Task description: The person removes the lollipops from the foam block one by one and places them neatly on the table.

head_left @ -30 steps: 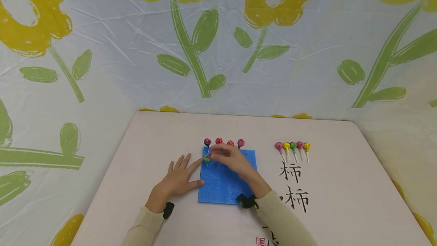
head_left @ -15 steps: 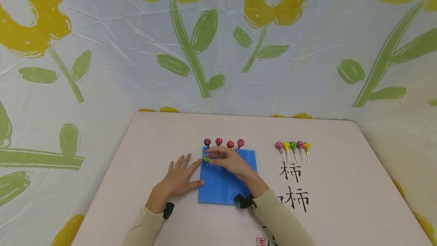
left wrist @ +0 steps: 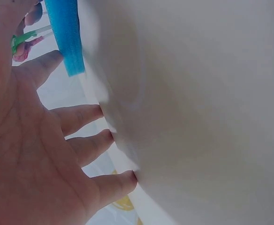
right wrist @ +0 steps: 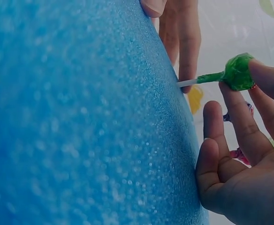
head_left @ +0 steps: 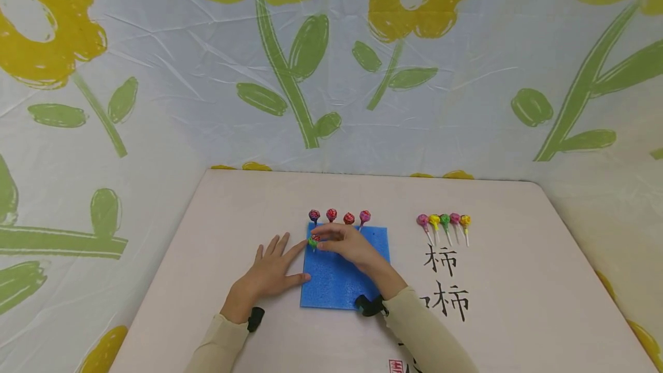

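A green-wrapped lollipop (right wrist: 239,71) stands at the left side of a blue foam board (head_left: 342,281), its white stick meeting the foam. My right hand (head_left: 349,246) pinches its head between thumb and fingers, as the right wrist view shows. With fingers spread, my left hand (head_left: 266,272) lies flat on the table; its index fingertip and thumb touch the board's left edge. Along the board's far edge several lollipops stand upright, among them a dark one (head_left: 314,215), a red one (head_left: 331,214) and a purple one (head_left: 365,216). My right fingers partly hide the board's far part.
To the right of the board, several lollipops (head_left: 445,221) lie side by side on the table (head_left: 518,281). Black brush characters (head_left: 449,303) and a red seal mark (head_left: 396,366) are on the tabletop. Flower-printed cloth (head_left: 207,73) surrounds the table.
My right hand has shifted slightly left and its fingers have lowered around the green lollipop. The lollipop stays at nearly the same spot. My left hand has not moved.
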A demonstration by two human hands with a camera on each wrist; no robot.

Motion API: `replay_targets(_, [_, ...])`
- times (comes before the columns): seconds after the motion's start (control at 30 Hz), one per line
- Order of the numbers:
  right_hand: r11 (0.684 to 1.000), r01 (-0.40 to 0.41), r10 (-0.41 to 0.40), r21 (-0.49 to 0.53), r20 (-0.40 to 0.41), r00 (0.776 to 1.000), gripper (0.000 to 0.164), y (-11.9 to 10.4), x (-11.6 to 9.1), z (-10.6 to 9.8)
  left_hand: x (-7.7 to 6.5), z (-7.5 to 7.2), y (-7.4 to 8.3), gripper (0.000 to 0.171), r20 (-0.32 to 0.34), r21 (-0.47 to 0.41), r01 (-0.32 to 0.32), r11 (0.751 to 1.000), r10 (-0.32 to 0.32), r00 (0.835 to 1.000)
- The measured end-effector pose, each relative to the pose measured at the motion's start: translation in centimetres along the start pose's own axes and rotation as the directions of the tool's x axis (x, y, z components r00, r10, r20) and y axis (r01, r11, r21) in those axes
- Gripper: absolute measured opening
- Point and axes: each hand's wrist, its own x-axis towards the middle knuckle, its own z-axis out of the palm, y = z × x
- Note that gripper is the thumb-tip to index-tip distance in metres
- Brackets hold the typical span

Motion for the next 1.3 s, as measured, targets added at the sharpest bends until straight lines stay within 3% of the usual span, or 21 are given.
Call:
replay_targets(0.37, [0.995, 0.082, -0.079, 0.055, -0.048, 0.996, 0.037, -0.9, -0.9, -1.3, 0.1, 0.0, 0.0, 0.081, -0.01, 0.001, -0.003, 1.0, 0.003, 1.0])
replay_targets(0.67, [0.994, 0.093, -0.083, 0.059, -0.149, 0.985, 0.038, -1.6, -3.4, -4.0, 0.1, -0.2, 0.2, 0.081, -0.013, -0.003, -0.005, 1.0, 0.005, 1.0])
replay_targets(0.93, [0.993, 0.113, -0.103, 0.02, -0.26, 0.96, 0.039, -1.2, -6.2, -7.6, 0.1, 0.1, 0.1, 0.08, -0.012, 0.002, -0.005, 1.0, 0.005, 1.0])
replay_targets(1.3, [0.998, 0.024, -0.045, -0.054, -0.428, 0.903, 0.044, -0.5, -11.0, -14.3, 0.0, 0.1, 0.3, 0.081, -0.01, -0.012, -0.004, 1.0, 0.004, 1.0])
